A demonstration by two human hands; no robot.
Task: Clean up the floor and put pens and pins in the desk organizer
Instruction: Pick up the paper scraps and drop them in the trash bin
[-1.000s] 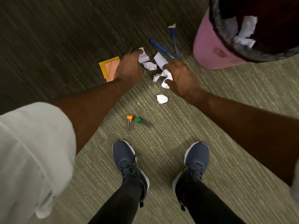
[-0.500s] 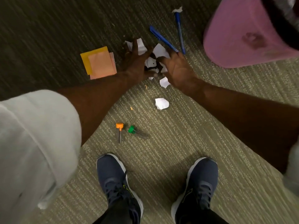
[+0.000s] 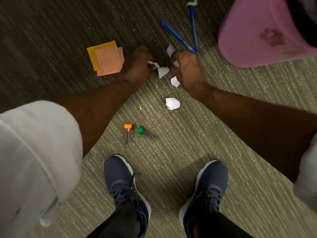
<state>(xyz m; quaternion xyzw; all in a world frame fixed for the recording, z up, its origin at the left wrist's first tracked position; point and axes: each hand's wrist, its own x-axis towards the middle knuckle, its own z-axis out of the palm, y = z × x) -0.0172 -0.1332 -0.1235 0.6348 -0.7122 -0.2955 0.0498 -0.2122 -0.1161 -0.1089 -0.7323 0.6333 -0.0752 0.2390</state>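
Spread fingers had curled shut: the left hand (image 3: pixel 137 67) gripped a paper scrap (image 3: pixel 152 63), the right hand (image 3: pixel 189 73) bunched other scraps (image 3: pixel 175 63) (three pieces (image 3: pixel 172 103) stayed loose). The blue pens (image 3: pixel 178 36) at one o'clock and pins (image 3: pixel 127 127) at seven lay untouched.

Ribbed, rough carpet floor (image 3: pixel 180 152); crumpled white paper scraps (image 3: pixel 172 103); 2 glossy blue plastic pens (image 3: pixel 176 36); smooth pink plastic bin (image 3: pixel 253 35).
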